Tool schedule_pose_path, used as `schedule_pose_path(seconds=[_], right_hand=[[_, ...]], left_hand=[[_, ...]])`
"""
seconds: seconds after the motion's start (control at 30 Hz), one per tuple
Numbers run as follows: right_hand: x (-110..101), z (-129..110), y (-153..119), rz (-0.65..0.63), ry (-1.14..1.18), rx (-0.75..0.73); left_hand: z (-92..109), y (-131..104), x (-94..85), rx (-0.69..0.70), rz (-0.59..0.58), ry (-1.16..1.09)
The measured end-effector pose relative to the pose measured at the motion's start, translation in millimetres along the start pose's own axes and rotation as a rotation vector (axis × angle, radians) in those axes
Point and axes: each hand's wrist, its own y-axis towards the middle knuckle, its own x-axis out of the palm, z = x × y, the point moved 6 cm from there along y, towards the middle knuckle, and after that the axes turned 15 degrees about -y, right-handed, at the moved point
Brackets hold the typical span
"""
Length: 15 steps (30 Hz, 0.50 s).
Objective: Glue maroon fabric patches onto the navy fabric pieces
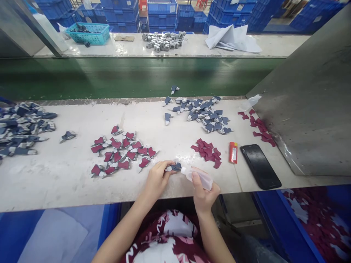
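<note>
My left hand (158, 179) pinches a small dark blue and grey plastic part (173, 167) just above the white tabletop. In my right hand (205, 193) is a translucent squeeze bottle (202, 178), tilted so that its white nozzle points at the part; whether they touch I cannot tell. To the left lies a group of similar parts with maroon faces (117, 156). Loose maroon pieces (207, 151) are heaped to the right, beyond the bottle. Farther back is a pile of blue-grey parts (204, 112) without maroon faces.
An orange lighter (233, 152) and a black phone (260, 166) lie at right, by a metal panel (309, 98). More maroon pieces (261, 128) sit along it. A large pile of blue-grey parts (22, 128) is at far left. Behind runs a green belt (123, 76).
</note>
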Motion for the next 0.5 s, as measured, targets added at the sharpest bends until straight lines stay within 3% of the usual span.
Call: schedule_pose_path(seconds=[0.2,0.5], right_hand=[[2.7,4.8,-0.7,-0.050,-0.007,0.025],[-3.1,10.7,-0.9,-0.009,0.045,0.125]], left_hand=[[-1.2,-0.2,0.3,-0.001,0.004,-0.002],[-0.2,-0.6,-0.2,-0.013,-0.006,0.008]])
